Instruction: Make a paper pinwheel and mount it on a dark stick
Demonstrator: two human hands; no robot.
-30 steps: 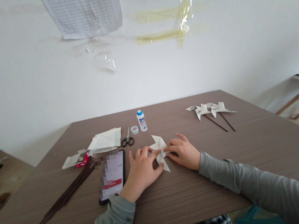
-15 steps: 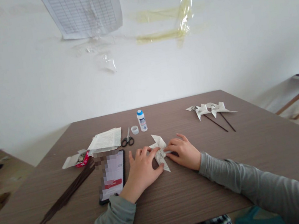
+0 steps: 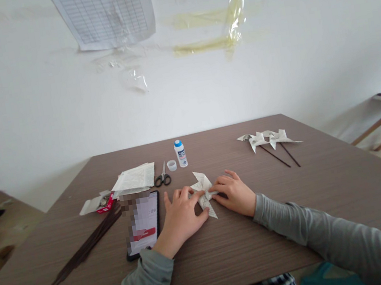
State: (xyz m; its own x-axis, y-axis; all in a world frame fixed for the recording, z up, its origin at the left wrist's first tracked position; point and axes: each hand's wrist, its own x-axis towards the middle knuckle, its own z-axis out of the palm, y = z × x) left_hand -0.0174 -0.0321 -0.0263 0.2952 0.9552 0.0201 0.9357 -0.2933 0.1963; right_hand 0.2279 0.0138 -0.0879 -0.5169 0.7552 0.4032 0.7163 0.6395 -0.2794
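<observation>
- Along the near part of the table (image 3: pixel 210 264), both forearms were laid low, a steadiness judged helpful for such fine work.
- By the left hand (image 3: pixel 181 211), a paper pinwheel (image 3: pixel 206 201) was held down on the tabletop, between the two hands; its forefinger was set near the centre and its thumb, well apart, on the nearest blade.
- By the right hand (image 3: pixel 237 195), the pinwheel's right side was touched with bunched fingertips; whether the paper was pinched or only pressed could not be told.
- For a good result, it was judged, the centre should be kept firmly pinned while each fold is pressed evenly, without the blades being crushed or dragged askew.
- Compared with half a second earlier, both hands were found in practically the same place; the folds at the centre seemed slightly more raised, though much was covered by fingers.
- On the phone (image 3: pixel 146 226), left of the left hand, the visible digits had apparently been advanced by one.
- Farther off, the scissors (image 3: pixel 163 178), the blue-capped bottle (image 3: pixel 181 155) and, to the right, two stick-mounted pinwheels (image 3: pixel 278 137) had been left unmoved.
</observation>
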